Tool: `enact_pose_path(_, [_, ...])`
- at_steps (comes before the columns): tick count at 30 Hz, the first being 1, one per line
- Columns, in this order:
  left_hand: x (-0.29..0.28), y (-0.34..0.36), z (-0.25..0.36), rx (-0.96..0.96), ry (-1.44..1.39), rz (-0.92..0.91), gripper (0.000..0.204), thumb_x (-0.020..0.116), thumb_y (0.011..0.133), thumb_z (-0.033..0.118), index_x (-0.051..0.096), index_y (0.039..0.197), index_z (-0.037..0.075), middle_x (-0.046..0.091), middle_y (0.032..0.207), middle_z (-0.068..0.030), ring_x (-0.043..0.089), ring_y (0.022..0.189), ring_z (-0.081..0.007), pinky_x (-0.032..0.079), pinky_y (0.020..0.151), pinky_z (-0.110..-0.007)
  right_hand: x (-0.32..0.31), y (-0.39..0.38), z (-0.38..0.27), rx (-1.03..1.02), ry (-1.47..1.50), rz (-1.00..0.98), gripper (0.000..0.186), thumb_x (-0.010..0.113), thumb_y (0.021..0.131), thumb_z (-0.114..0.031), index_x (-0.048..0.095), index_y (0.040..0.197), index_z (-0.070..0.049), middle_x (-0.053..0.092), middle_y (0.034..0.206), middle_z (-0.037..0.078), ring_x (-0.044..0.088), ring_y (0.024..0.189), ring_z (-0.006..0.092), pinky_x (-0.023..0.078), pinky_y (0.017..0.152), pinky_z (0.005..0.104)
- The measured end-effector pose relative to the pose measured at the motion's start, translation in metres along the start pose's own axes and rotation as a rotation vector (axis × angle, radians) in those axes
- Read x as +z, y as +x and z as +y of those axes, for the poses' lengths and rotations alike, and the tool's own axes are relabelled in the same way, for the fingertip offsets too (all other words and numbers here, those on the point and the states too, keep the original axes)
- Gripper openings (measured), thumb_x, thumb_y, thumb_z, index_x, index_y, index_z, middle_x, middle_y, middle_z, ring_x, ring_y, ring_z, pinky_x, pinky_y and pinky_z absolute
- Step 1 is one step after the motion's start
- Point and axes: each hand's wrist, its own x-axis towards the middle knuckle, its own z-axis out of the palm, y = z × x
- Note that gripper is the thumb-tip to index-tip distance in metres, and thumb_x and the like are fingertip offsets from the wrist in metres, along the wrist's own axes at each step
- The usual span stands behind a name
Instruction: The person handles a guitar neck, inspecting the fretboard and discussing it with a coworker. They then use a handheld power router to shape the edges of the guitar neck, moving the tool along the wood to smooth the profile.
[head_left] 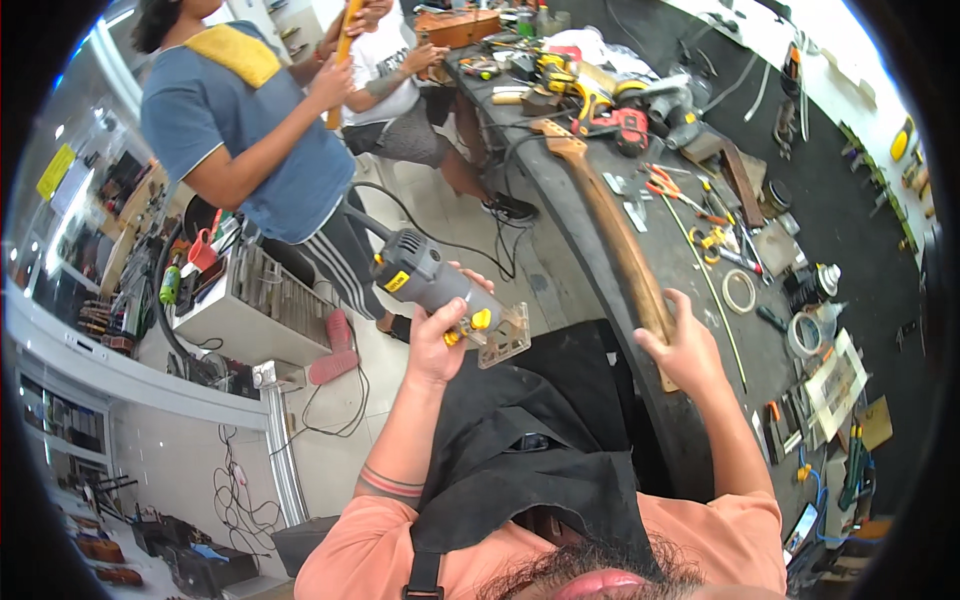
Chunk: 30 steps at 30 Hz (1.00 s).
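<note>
My left hand (pixel 438 342) is closed around a grey and black trim router (pixel 425 272), held in the air left of the bench. Its clear base plate (pixel 505 338) faces my apron, and yellow knobs sit near the base. A cord leaves its top end. My right hand (pixel 690 350) grips the near end of a wooden guitar neck (pixel 612 225), thumb on one side and fingers on the other. The neck lies lengthwise along the bench's left edge, its headstock (pixel 560 138) pointing away from me.
On the dark bench (pixel 690 430) lie orange-handled pliers (pixel 662 182), tape rolls (pixel 738 290), a thin rod (pixel 705 285) and a red power tool (pixel 628 130). A person in a blue shirt (pixel 235 130) stands at the left; another sits beyond. Cables (pixel 350 400) and pink slippers (pixel 335 350) lie on the floor.
</note>
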Motion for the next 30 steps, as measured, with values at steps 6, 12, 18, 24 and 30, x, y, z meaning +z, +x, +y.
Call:
enact_pose_path(6, [0.019, 0.003, -0.017, -0.040, 0.011, -0.011, 0.059, 0.076, 0.092, 0.016, 0.051, 0.145, 0.007, 0.067, 0.126, -0.0164, 0.067, 0.123, -0.0326, 0.052, 0.110, -0.048, -0.009, -0.030, 0.011, -0.076, -0.159, -0.063, 0.072, 0.080, 0.087, -0.033, 0.051, 0.146, -0.006, 0.071, 0.125, 0.025, 0.073, 0.112, 0.0438, 0.058, 0.097, 0.0525])
enact_pose_path(12, [0.043, 0.022, -0.038, -0.048, 0.065, -0.061, 0.058, 0.076, 0.093, 0.021, 0.051, 0.143, 0.005, 0.065, 0.125, -0.0179, 0.067, 0.122, -0.0352, 0.052, 0.111, -0.052, 0.009, -0.018, 0.010, -0.166, -0.162, 0.055, 0.057, 0.079, 0.087, -0.030, 0.058, 0.130, 0.002, 0.058, 0.121, 0.024, 0.071, 0.103, 0.0457, 0.060, 0.089, 0.0538])
enact_pose_path(18, [0.075, 0.051, -0.054, -0.058, 0.218, -0.079, 0.044, 0.068, 0.103, 0.016, 0.053, 0.142, 0.003, 0.069, 0.122, -0.0172, 0.069, 0.118, -0.0313, 0.057, 0.103, -0.046, 0.036, 0.039, -0.003, -0.227, -0.140, 0.076, 0.049, 0.076, 0.091, -0.031, 0.061, 0.118, 0.007, 0.058, 0.123, 0.028, 0.070, 0.104, 0.0473, 0.060, 0.092, 0.0539])
enact_pose_path(24, [0.125, 0.070, -0.073, -0.061, 0.354, -0.124, 0.034, 0.067, 0.106, 0.015, 0.060, 0.136, 0.000, 0.073, 0.122, -0.0143, 0.072, 0.115, -0.0259, 0.059, 0.100, -0.041, 0.011, 0.054, 0.032, -0.243, 0.071, -0.080, 0.044, 0.063, 0.108, -0.033, 0.065, 0.137, 0.001, 0.062, 0.134, 0.024, 0.065, 0.122, 0.0440, 0.053, 0.106, 0.0467])
enact_pose_path(30, [0.178, 0.056, -0.096, -0.018, 0.378, -0.149, 0.047, 0.091, 0.093, 0.026, 0.065, 0.124, 0.001, 0.073, 0.112, -0.0067, 0.070, 0.100, -0.0157, 0.056, 0.091, -0.033, -0.010, 0.028, 0.070, -0.209, 0.570, -0.234, 0.043, 0.059, 0.108, -0.020, 0.058, 0.146, 0.000, 0.061, 0.139, 0.016, 0.062, 0.132, 0.0293, 0.049, 0.112, 0.0437])
